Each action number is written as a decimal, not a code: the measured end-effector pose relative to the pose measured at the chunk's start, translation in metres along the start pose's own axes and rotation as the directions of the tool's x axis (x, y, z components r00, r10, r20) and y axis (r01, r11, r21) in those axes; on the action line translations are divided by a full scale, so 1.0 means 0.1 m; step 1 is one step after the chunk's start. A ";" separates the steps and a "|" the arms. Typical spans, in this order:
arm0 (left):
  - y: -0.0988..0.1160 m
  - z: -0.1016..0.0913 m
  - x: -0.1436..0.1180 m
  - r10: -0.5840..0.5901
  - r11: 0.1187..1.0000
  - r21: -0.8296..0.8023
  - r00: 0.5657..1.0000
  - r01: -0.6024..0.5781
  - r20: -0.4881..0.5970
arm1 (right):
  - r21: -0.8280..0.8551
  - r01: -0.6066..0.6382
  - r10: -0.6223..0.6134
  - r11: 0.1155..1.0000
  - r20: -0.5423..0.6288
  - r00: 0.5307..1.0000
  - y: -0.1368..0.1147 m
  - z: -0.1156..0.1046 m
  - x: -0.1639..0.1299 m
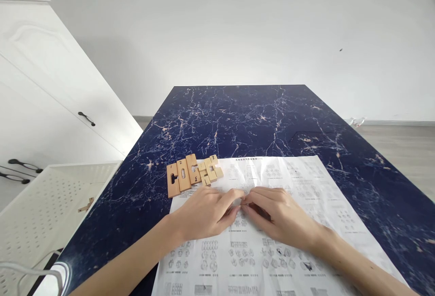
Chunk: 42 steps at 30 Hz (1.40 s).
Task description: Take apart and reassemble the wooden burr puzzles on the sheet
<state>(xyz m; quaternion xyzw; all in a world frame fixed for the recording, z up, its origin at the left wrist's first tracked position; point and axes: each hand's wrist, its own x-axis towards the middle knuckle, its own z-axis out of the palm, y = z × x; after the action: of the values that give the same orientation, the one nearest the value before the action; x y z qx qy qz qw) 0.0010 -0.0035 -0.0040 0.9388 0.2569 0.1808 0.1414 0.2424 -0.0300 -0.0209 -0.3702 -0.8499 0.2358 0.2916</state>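
Observation:
My left hand (204, 214) and my right hand (278, 216) rest palm-down on a large white instruction sheet (306, 182) printed with small diagrams, fingertips meeting at its middle crease. Neither hand holds anything; the fingers lie flat and loosely spread on the paper. Just beyond my left hand, a row of several wooden puzzle pieces (192, 172) with hand-written numbers lies on the table, partly at the sheet's top left corner.
The table (238, 114) has a dark blue marbled top and runs away from me to a white wall. At left stands a white cabinet (50, 105) with black handles, and a white perforated tray (41, 205) holding a small wooden piece (86, 205).

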 end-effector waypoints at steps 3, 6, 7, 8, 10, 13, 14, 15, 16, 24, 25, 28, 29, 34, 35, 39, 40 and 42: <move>0.00 0.01 0.00 0.000 1.000 0.004 1.000 0.000 0.000 | -0.001 0.009 -0.009 1.000 -0.016 1.000 -0.01 -0.01 0.01; -0.01 0.02 0.00 0.005 1.000 0.027 0.999 -0.004 -0.038 | 0.009 0.011 -0.011 1.000 -0.019 1.000 -0.02 -0.02 0.02; -0.01 0.03 0.00 0.012 0.999 0.040 0.998 -0.009 -0.067 | 0.016 0.008 -0.008 1.000 -0.015 1.000 -0.03 -0.02 0.01; -0.01 0.03 0.00 0.021 0.999 0.052 0.994 -0.016 -0.105 | 0.021 0.003 -0.003 1.000 -0.010 1.000 -0.03 -0.03 0.01; -0.01 0.01 0.02 0.039 0.997 0.079 0.977 -0.023 -0.208 | 0.024 -0.009 0.009 1.000 0.002 1.000 -0.04 -0.03 0.01; -0.04 -0.10 0.05 0.026 0.989 0.142 0.913 0.035 -0.408 | 0.021 -0.016 0.016 1.000 0.004 1.000 -0.05 -0.04 0.02; -0.07 -0.16 0.06 -0.001 0.982 0.164 0.880 0.090 -0.476 | 0.023 -0.017 0.016 1.000 0.002 1.000 -0.05 -0.05 0.02; -0.10 -0.22 0.06 -0.060 0.964 0.193 0.860 0.182 -0.507 | 0.026 -0.018 0.018 1.000 0.002 1.000 -0.06 -0.05 0.02; -0.15 -0.29 0.05 -0.144 0.929 0.222 0.843 0.296 -0.519 | 0.027 -0.023 0.023 0.999 0.003 1.000 -0.06 -0.05 0.03; -0.60 -0.45 -0.39 -0.559 0.771 0.214 0.798 0.600 -0.224 | 0.031 -0.038 0.037 0.999 0.029 0.999 -0.03 -0.05 0.02; -0.62 -0.44 -0.45 -0.580 0.762 0.210 0.790 0.612 -0.200 | 0.030 -0.039 0.038 0.999 0.032 0.999 -0.03 -0.04 0.02; -0.60 -0.42 -0.54 -0.587 0.783 0.166 0.800 0.600 -0.123 | 0.008 -0.037 0.037 0.999 0.034 0.999 -0.03 -0.05 0.02; -0.57 -0.42 -0.56 -0.581 0.792 0.153 0.806 0.592 -0.111 | -0.001 -0.034 0.034 0.999 0.029 0.999 -0.03 -0.05 0.02; -0.40 -0.41 -0.60 -0.571 0.802 0.141 0.814 0.581 -0.108 | 0.000 -0.019 0.019 1.000 0.007 1.000 -0.02 -0.05 0.01; -0.36 -0.40 -0.62 -0.570 0.802 0.146 0.815 0.579 -0.103 | 0.002 -0.020 0.020 1.000 0.008 1.000 -0.01 -0.05 0.01; -0.22 -0.35 -0.71 -0.544 0.815 0.178 0.834 0.552 -0.092 | -0.002 -0.040 0.040 0.999 0.016 0.999 0.00 -0.04 0.00; -0.17 -0.34 -0.74 -0.535 0.819 0.186 0.840 0.543 -0.093 | 0.002 -0.048 0.047 0.999 0.017 0.999 0.00 -0.04 0.00; -0.07 -0.32 -0.80 -0.526 0.822 0.198 0.845 0.534 -0.096 | 0.017 -0.060 0.059 0.998 0.019 0.998 0.00 -0.05 0.00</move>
<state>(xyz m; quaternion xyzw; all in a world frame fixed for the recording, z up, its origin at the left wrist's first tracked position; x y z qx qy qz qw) -0.0797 -0.0346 0.0007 0.8367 0.5281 0.1225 0.0779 0.2455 -0.0296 -0.0173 -0.3906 -0.8391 0.2551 0.2796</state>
